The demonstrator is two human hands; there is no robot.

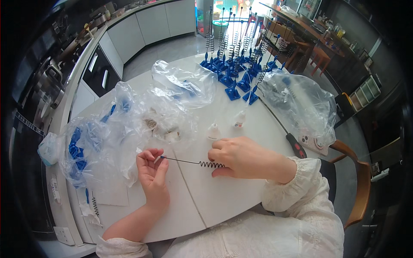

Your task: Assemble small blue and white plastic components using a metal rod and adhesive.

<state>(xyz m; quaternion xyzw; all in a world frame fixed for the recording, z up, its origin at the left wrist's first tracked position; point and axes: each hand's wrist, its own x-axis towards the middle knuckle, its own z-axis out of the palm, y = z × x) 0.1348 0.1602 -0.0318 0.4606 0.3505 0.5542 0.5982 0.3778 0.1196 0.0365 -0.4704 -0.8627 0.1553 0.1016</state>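
Note:
Across the near part of the table lies a thin black wire with a spring coil (pixel 180 161), held level. My right hand (pixel 243 158) is closed round its coiled part, with the coil's end hidden under the fingers. At the other end, my left hand (pixel 154 174) pinches near the small blue tip, thumb and curled fingers close together. Two small white bottles (pixel 239 119) stand just beyond my right hand. Many similar springs with upright wires rise from blue bases (pixel 232 93) at the far right of the table.
Clear plastic bags (pixel 180 86) with blue parts (pixel 76 150) cover the table's left and middle. A long screwdriver (pixel 296 145) and a phone (pixel 314 144) lie at the right, beside another clear bag (pixel 301 99). A wooden chair (pixel 359 193) stands right of the table.

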